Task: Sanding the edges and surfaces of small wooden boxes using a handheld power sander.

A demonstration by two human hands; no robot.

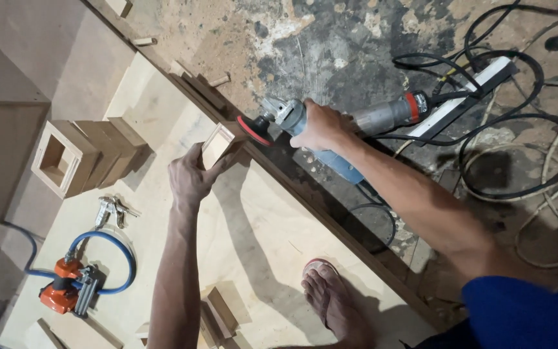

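Your left hand (pixel 192 178) grips a small box (pixel 219 143) of pale, matt raw wood. Your right hand (pixel 318 126) holds an angle grinder (pixel 350 123) with dull grey metal head, blue plastic body and red disc (pixel 253 130). The plywood sheet (pixel 259 226) looks smooth and unfinished; the far floor (pixel 330 45) is rough, dusty concrete.

One angle grinder (pixel 330 126), four small wooden boxes (one (pixel 219 143) held, three (pixel 66 158) in a row), one orange air nailer (pixel 66 291), one power strip (pixel 469 94)

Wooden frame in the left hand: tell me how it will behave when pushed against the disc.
The frame looks stiff, light plywood. Hollow and thin-walled, it may chatter or chip against the grinder disc. Only the left hand pinches it, so it might twist.
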